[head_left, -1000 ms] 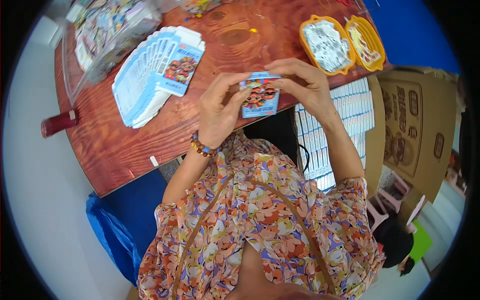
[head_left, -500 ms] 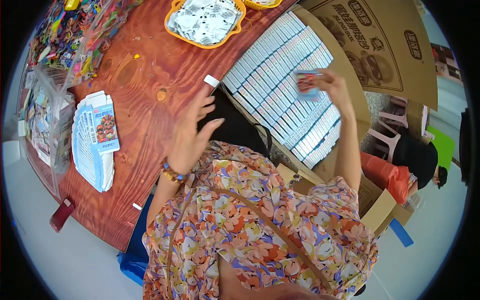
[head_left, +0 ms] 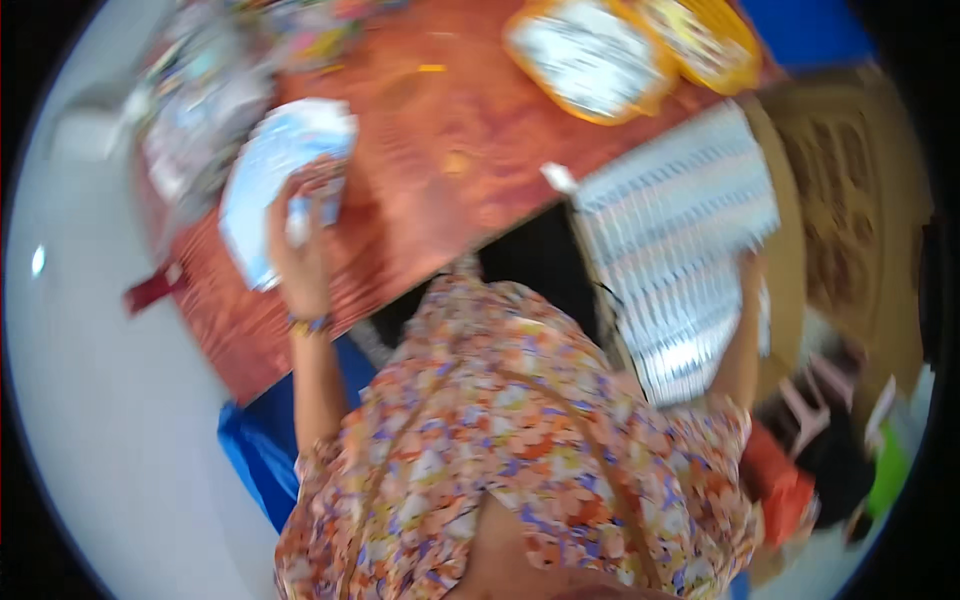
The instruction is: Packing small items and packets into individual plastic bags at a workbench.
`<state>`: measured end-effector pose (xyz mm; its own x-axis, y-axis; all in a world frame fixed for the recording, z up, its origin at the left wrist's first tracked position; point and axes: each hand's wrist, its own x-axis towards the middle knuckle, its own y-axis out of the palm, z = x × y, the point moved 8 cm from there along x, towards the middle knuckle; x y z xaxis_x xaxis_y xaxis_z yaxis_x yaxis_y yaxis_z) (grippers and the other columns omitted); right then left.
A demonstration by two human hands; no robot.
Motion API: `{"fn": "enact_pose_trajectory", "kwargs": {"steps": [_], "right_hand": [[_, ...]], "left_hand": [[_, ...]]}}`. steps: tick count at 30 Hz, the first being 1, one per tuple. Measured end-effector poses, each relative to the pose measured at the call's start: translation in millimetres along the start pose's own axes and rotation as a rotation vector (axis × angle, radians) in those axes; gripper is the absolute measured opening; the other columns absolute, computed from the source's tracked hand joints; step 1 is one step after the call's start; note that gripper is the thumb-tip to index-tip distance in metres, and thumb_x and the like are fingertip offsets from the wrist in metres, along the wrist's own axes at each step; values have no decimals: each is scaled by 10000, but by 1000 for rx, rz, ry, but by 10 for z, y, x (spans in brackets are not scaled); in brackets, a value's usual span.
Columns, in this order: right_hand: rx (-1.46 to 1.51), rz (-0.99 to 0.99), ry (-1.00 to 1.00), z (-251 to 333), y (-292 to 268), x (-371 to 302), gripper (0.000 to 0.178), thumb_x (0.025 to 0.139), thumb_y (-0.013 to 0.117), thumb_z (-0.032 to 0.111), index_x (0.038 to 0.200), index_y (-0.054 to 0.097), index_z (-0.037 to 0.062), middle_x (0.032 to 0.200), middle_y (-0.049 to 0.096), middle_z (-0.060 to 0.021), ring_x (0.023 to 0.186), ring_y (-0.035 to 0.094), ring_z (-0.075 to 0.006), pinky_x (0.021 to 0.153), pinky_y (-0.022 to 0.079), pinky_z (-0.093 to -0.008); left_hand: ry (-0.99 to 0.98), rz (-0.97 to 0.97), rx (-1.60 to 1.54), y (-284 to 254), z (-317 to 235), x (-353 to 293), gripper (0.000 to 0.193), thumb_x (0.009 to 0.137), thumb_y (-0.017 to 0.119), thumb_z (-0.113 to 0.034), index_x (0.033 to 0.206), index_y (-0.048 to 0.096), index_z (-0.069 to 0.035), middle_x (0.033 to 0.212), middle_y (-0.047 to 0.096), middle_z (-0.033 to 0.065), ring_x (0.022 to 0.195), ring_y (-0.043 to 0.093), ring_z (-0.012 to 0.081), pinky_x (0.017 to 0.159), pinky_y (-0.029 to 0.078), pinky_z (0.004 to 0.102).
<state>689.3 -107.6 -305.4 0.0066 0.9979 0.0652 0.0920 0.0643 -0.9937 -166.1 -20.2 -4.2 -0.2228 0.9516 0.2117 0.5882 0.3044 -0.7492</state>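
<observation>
A fanned stack of flat, light blue and white printed box blanks (head_left: 255, 195) lies on the left part of the table. My left hand (head_left: 298, 225) is over its right side, fingers bent toward the top piece; blur hides whether they grip it. On the right, a cardboard carton (head_left: 790, 220) holds tightly packed rows of small light blue boxes (head_left: 680, 215). My right hand (head_left: 750, 270) is at the right side of these rows, low over them. Its fingers are smeared, and I cannot make out anything in them.
Two yellow baskets (head_left: 655, 85) at the table's far edge hold small white packets and pale pieces. Bags of colourful small items (head_left: 210, 110) crowd the far left. A dark red object (head_left: 152, 290) sits at the table's left edge. Blue plastic (head_left: 255, 455) hangs below the near edge.
My left hand has moved left onto the stack of box blanks. My right hand, which held a small printed box above the carton, is now lower at the rows. The whole view has shifted.
</observation>
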Motion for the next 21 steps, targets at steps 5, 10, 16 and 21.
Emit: {"fn": "enact_pose_trajectory", "kwargs": {"steps": [5, 10, 16, 21], "right_hand": [[437, 180, 398, 32, 171, 151, 353, 912, 591, 280, 1063, 696, -21, 1021, 699, -241, 899, 676, -408, 784, 511, -479], [168, 27, 340, 230, -567, 410, 340, 975, 541, 132, 1278, 590, -15, 996, 715, -198, 847, 684, -332, 752, 529, -434], [924, -566, 195, 2323, -3118, 1463, 370, 1039, 464, 82, 1393, 487, -21, 1375, 565, -171, 1285, 540, -275, 1069, 446, -375], [1002, -473, -482, 4559, -3960, 1941, 373, 957, 530, -82, 1315, 573, 12, 1300, 615, -152, 1147, 638, -255, 1023, 510, -369]], "left_hand": [[60, -160, 516, 128, 335, 130, 898, 785, 784, -454, 1422, 403, 50, 1408, 491, 226, 1352, 391, 439, 1116, 291, 550], [-12, -146, 590, 248, 324, 215, 953, 706, 837, -444, 1450, 406, -35, 1411, 485, 173, 1344, 403, 383, 1090, 235, 624], [130, -339, 534, 79, 293, 138, 861, 652, 890, -343, 1359, 492, -55, 1384, 489, 143, 1354, 370, 371, 1110, 219, 554], [-2, -350, 447, 39, 390, 139, 824, 614, 916, -296, 1297, 529, -47, 1262, 479, 143, 1233, 410, 349, 1043, 261, 516]]}}
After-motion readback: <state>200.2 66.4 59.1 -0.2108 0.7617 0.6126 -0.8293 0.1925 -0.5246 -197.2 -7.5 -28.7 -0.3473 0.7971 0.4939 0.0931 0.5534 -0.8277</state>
